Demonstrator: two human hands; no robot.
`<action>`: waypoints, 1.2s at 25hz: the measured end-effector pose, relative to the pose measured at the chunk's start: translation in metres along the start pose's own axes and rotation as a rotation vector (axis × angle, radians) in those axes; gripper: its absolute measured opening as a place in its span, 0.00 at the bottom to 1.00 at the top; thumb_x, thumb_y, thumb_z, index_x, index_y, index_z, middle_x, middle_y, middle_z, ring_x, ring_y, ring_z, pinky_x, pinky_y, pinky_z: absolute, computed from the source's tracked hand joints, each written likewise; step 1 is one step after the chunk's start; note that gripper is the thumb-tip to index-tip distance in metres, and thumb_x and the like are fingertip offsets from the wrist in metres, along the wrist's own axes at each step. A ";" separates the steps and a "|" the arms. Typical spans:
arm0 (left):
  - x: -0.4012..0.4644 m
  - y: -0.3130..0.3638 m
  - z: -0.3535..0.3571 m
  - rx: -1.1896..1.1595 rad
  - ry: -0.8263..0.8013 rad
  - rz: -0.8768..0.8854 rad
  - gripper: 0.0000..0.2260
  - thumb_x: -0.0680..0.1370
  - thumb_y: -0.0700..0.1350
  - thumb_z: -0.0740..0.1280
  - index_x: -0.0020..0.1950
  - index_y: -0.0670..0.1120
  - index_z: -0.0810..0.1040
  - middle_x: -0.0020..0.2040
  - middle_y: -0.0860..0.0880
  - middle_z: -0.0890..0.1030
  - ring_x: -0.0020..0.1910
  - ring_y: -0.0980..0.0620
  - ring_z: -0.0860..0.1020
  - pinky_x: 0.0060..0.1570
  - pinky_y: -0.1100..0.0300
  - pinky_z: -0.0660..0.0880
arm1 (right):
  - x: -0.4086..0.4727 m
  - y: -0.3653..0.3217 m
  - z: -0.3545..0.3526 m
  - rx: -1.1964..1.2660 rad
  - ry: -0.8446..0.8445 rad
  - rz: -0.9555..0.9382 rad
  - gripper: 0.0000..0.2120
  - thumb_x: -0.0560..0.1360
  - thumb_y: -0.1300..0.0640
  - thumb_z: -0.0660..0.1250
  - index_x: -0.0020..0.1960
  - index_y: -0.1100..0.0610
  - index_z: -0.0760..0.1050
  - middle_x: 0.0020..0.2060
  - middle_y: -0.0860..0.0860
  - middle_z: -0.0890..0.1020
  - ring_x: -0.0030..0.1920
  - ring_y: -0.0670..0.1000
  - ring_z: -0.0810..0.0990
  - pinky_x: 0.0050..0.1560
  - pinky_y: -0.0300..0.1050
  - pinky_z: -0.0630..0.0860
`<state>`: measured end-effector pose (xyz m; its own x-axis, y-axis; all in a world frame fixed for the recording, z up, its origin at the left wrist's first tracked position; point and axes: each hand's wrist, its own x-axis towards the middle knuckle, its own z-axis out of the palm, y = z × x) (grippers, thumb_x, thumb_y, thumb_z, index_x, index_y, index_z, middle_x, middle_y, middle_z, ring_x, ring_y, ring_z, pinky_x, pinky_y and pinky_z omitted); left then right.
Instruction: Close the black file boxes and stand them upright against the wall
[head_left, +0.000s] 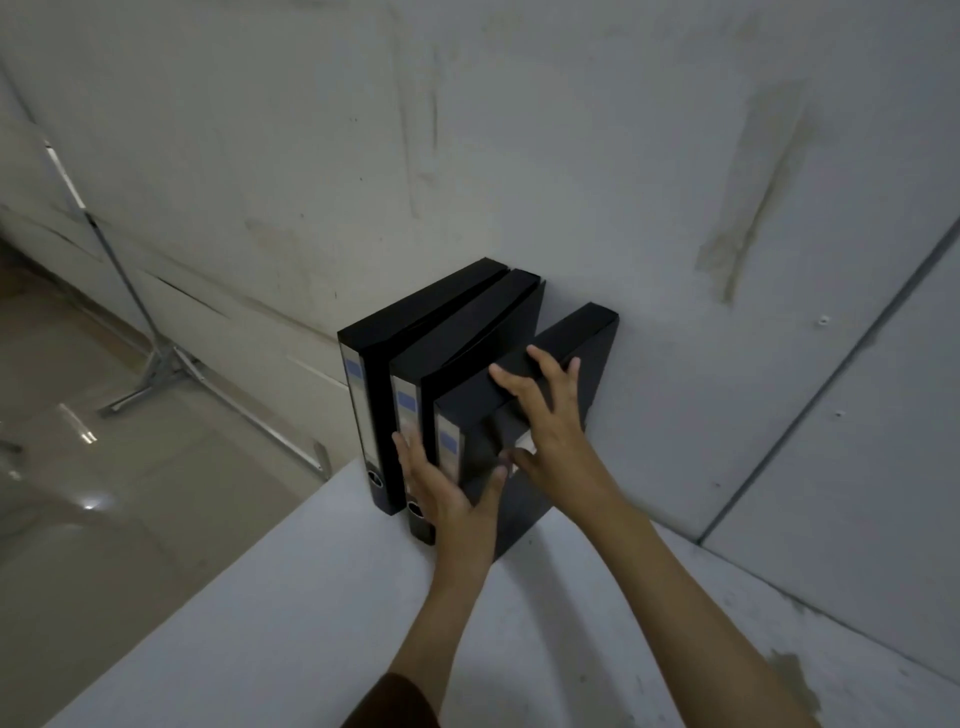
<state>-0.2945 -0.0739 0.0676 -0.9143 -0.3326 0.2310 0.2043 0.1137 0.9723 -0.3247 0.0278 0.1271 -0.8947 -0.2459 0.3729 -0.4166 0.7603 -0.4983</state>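
Observation:
Three black file boxes stand upright side by side on a white table (270, 613), their far ends against the grey wall (519, 156). The left box (415, 317) and the middle box (483, 327) are closed, with grey-and-blue spine labels facing me. The right box (582, 332) stands lower and closer. My left hand (447, 493) lies flat against the spines of the middle and right boxes, thumb on the right box's side. My right hand (545, 415) rests spread on the right box's top, thumb at its side.
The table's left edge drops to a glossy floor (104, 519). A metal stand (156, 358) rises from the floor beside the wall. A wall corner (810, 415) lies right of the boxes. A stain (795, 680) marks the table at front right.

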 end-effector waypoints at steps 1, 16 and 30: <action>0.005 -0.001 0.003 0.003 -0.017 -0.001 0.49 0.67 0.45 0.74 0.65 0.72 0.39 0.78 0.48 0.42 0.77 0.50 0.44 0.72 0.52 0.51 | 0.003 0.002 -0.001 0.015 0.007 -0.003 0.41 0.68 0.69 0.69 0.70 0.42 0.53 0.75 0.54 0.49 0.75 0.61 0.39 0.59 0.38 0.50; 0.006 -0.007 0.011 0.073 0.000 0.005 0.46 0.71 0.37 0.70 0.65 0.70 0.40 0.77 0.48 0.37 0.76 0.49 0.41 0.72 0.51 0.49 | 0.017 0.005 -0.005 0.003 -0.108 0.021 0.40 0.68 0.67 0.71 0.72 0.46 0.56 0.75 0.54 0.46 0.73 0.64 0.32 0.67 0.53 0.44; 0.002 0.008 -0.011 0.114 -0.088 -0.170 0.42 0.73 0.33 0.66 0.74 0.55 0.40 0.77 0.49 0.37 0.76 0.49 0.40 0.73 0.49 0.46 | 0.002 0.001 0.005 0.112 -0.038 0.058 0.55 0.66 0.66 0.74 0.71 0.35 0.37 0.71 0.42 0.28 0.75 0.60 0.47 0.62 0.68 0.69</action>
<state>-0.2907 -0.0837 0.0758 -0.9602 -0.2736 0.0556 0.0086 0.1703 0.9854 -0.3274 0.0245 0.1232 -0.9222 -0.2278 0.3125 -0.3778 0.7026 -0.6030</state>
